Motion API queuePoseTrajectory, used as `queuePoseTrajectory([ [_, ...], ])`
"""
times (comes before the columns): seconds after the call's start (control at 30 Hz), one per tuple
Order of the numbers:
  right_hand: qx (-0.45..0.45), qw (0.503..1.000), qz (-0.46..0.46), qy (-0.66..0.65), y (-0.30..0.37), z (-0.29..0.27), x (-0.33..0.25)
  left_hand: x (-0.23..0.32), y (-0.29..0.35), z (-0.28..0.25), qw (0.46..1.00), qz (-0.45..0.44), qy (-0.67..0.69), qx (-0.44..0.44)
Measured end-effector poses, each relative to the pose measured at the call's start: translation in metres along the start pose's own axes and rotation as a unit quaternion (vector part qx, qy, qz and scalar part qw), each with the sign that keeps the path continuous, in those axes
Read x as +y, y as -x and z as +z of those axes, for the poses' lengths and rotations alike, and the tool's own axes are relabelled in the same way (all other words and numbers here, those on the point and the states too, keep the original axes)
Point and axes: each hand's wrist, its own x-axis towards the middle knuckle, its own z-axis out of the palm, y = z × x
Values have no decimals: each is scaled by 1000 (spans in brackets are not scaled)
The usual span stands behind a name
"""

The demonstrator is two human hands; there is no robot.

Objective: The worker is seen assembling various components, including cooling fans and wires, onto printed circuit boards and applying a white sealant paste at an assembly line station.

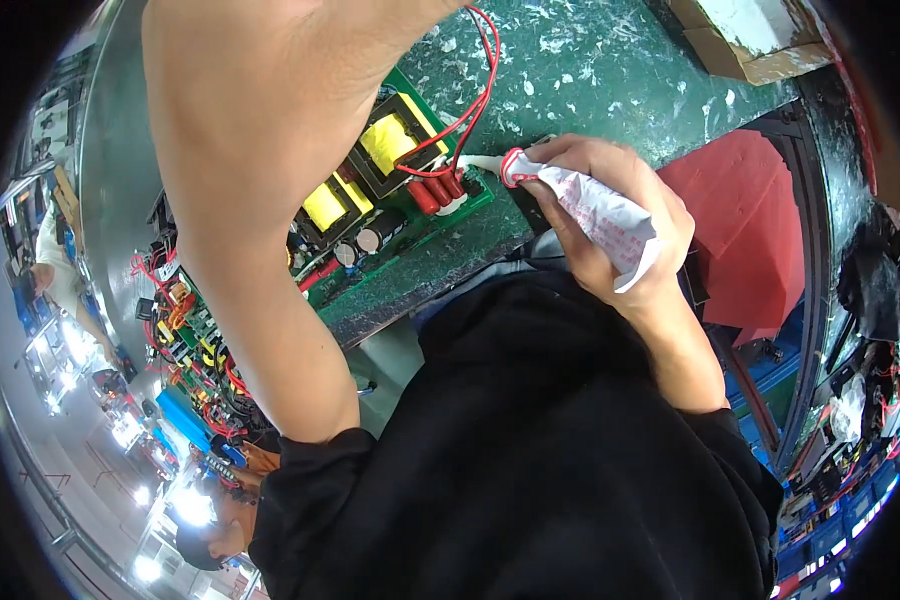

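Observation:
In my right hand (pixel 660 215) is a crumpled white glue tube (pixel 605 215) with a red-ringed neck, the fingers wrapped round it. Its pale nozzle points left and reaches the edge of a green circuit board (pixel 410 245), beside several red capacitors (pixel 438 192). White paste (pixel 453 207) shows along the foot of these capacitors. Yellow-wrapped transformers (pixel 387 143) stand on the board. My left hand (pixel 320 50) is above the board at the top edge; its fingers are out of the picture. Red wires (pixel 488 90) loop down from near it to the board.
The green worktop (pixel 590 70) is spotted with white residue. An open cardboard box (pixel 755 60) stands at the far right, and a red sheet (pixel 745 235) is beside the bench. More wired circuit boards (pixel 195 340) crowd the left, where another person (pixel 225 530) is near.

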Motion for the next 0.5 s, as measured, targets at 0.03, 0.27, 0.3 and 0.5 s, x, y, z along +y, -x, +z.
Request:
queuePoseTrajectory([
  [0.03, 2, 1000, 5, -2, -2, 0, 0, 0, -1, 0, 1000, 1, 1, 2],
  [0.27, 221, 965, 103, -101, -1, -14, -14, -4, 6, -31, 985, 160, 40, -48],
  [0.3, 276, 952, 126, -40, -3, -14, -12, -5, 8, -31, 982, 184, 5, -35],
  [0.5, 226, 947, 169, 156, -60, -25, -2, 21, 44, -19, 986, 154, -37, -49],
])
